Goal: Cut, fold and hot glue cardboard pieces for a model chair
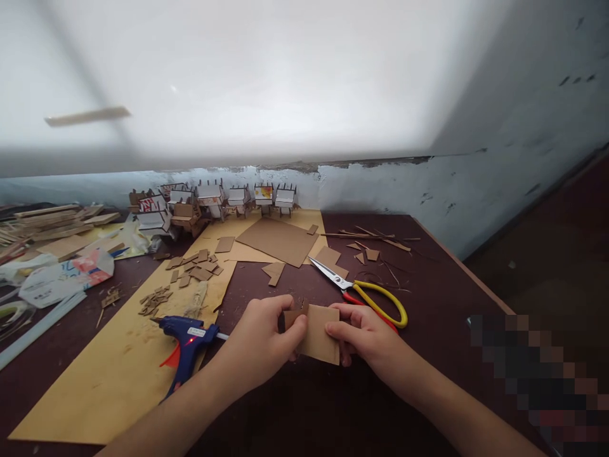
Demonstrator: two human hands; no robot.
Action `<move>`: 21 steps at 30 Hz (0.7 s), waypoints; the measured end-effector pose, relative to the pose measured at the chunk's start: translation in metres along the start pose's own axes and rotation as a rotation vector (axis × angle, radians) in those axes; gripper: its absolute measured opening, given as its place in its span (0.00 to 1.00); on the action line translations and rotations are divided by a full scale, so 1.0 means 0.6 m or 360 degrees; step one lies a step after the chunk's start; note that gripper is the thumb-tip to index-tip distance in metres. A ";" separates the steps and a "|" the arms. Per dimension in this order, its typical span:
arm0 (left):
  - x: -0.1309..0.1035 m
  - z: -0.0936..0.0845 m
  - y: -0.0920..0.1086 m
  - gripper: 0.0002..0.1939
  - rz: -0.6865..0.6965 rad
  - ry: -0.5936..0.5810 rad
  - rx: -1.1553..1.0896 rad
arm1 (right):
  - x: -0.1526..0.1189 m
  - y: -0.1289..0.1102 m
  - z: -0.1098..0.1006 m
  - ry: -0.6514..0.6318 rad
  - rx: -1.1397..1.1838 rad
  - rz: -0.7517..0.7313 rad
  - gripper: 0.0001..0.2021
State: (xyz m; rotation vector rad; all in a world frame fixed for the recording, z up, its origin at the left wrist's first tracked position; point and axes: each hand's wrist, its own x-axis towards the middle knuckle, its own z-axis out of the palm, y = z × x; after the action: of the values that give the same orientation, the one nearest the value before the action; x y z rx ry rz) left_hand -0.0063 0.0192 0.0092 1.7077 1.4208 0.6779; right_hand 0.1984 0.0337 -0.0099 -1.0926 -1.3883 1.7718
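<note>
Near the table's front edge, my left hand [266,336] and my right hand [368,333] hold a tan cardboard piece [320,343] between them. My left thumb and fingers pinch its left side, where a smaller, darker cardboard bit [292,317] shows. Whether the two are joined I cannot tell. My right thumb presses on the right edge, its other fingers partly hidden behind. Just beyond my right hand lie scissors [349,289] with yellow and red handles, blades pointing away to the left. A blue glue gun [188,339] with a lit red light lies left of my left hand.
Yellow paper [95,393] covers part of the dark table, with small cardboard pieces [197,265] and a large cardboard sheet [280,240] on it. Several miniature cardboard chairs [238,198] line the wall. Wood sticks [47,222] and a crumpled plastic bag [71,279] lie left.
</note>
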 end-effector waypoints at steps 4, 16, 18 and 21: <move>-0.004 0.000 0.004 0.16 -0.0012 -0.0012 -0.0035 | -0.001 0.000 0.003 -0.0042 0.0044 -0.0002 0.14; -0.002 0.004 -0.001 0.15 0.0090 0.0123 0.0236 | 0.006 0.015 0.004 -0.0023 0.0027 0.0012 0.19; -0.002 0.001 0.002 0.14 0.0102 0.0122 0.0234 | 0.002 0.012 0.009 0.0003 0.0022 -0.0002 0.20; -0.004 -0.002 0.005 0.13 0.0128 0.0125 0.0226 | 0.000 0.010 0.011 0.0032 0.0025 -0.0009 0.20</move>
State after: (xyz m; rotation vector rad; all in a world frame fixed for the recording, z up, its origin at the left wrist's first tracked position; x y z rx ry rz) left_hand -0.0062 0.0172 0.0129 1.8749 1.4916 0.7095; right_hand 0.1925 0.0291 -0.0147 -1.0941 -1.3622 1.7602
